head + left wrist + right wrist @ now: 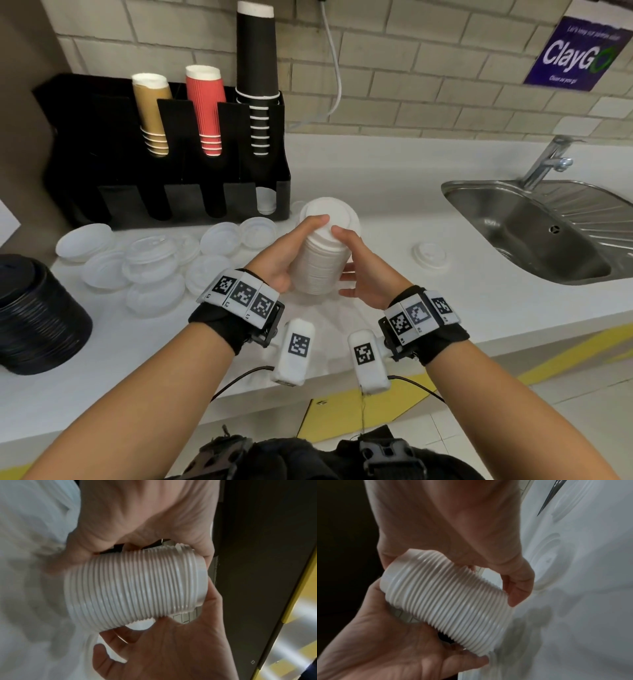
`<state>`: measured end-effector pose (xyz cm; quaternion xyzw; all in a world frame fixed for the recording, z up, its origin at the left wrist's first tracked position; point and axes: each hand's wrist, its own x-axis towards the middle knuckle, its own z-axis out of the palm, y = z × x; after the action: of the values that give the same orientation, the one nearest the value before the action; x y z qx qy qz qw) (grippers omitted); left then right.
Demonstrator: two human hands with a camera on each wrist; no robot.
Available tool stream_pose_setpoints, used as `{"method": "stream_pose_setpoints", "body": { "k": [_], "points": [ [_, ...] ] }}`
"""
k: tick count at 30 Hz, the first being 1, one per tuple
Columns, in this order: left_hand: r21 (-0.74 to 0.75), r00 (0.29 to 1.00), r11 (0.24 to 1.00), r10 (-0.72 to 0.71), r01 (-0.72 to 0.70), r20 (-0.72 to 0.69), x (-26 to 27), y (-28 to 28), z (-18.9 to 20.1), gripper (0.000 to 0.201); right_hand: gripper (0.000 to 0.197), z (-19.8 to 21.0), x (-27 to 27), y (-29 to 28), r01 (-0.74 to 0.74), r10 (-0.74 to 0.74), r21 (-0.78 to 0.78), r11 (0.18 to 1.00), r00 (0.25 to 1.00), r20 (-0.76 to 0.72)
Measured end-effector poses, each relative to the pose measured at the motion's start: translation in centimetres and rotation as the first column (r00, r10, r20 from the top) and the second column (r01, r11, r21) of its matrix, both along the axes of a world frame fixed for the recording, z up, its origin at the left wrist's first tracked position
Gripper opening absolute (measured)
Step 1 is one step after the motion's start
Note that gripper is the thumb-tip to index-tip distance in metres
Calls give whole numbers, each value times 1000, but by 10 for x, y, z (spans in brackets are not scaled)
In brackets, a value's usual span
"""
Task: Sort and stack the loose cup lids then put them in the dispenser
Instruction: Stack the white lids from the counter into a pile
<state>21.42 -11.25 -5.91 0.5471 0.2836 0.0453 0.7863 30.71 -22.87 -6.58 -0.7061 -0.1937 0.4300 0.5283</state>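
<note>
White counter fills mid-frame; black dispenser upper left; loose lids centre-left below it; lid stack at centre, off the counter, left hand and right hand curled round it.

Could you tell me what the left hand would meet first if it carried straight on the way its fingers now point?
Probably the black dispenser, near its front slots; depth is uncertain.
</note>
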Motion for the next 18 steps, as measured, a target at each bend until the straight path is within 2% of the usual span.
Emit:
{"method": "stream_pose_setpoints", "body": {
  "k": [3,6,9,11,14,16,18],
  "points": [
    [-27,995,1000,1,2,103,-3,6,8,31,90,10,2,7,-36,35,20,999,999,40],
    [-130,973,992,36,-6,229,-12,15,23,25,90,23,0,24,-84,82,30,996,994,68],
    [-205,966,975,136,-91,219,-28,33,35,29,93,42,-4,52,-179,174,29,983,976,130],
    [-218,962,957,226,-191,153,-45,48,41,48,95,53,-10,72,-294,288,18,956,944,160],
    [-176,918,932,348,-316,192,-76,71,52,72,90,62,-21,102,-519,501,25,855,837,220],
    [-191,865,892,446,-410,228,-97,84,59,78,90,63,-26,119,-597,570,41,801,782,253],
    [-215,810,841,537,-496,234,-117,96,65,76,88,59,-29,133,-601,571,49,798,779,259]
  ]
}}
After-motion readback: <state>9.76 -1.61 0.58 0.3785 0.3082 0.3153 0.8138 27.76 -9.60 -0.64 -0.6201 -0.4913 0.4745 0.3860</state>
